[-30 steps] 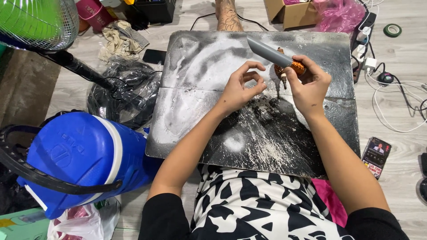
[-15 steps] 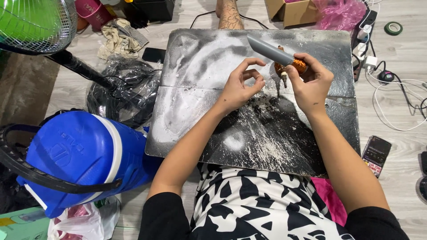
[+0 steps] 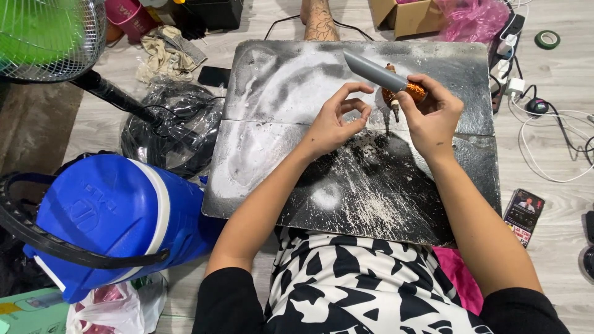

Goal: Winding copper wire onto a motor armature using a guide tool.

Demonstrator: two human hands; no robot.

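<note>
My right hand (image 3: 433, 117) grips a hand-held rotary tool (image 3: 377, 73) with a grey body and an orange, copper-coloured collar, its thin bit pointing down at the board. My left hand (image 3: 334, 124) is just left of the bit, thumb and forefinger pinched in a ring on a small piece too tiny to make out. Both hands hover over a black board (image 3: 371, 185) dusted with white powder, which lies across my lap.
A blue cooler (image 3: 117, 216) lies on its side at my left, with a fan (image 3: 49, 37) and black plastic bag (image 3: 167, 130) behind it. A phone (image 3: 523, 209), cables and a power strip (image 3: 510, 43) lie to the right. A cardboard box (image 3: 408, 15) sits beyond the board.
</note>
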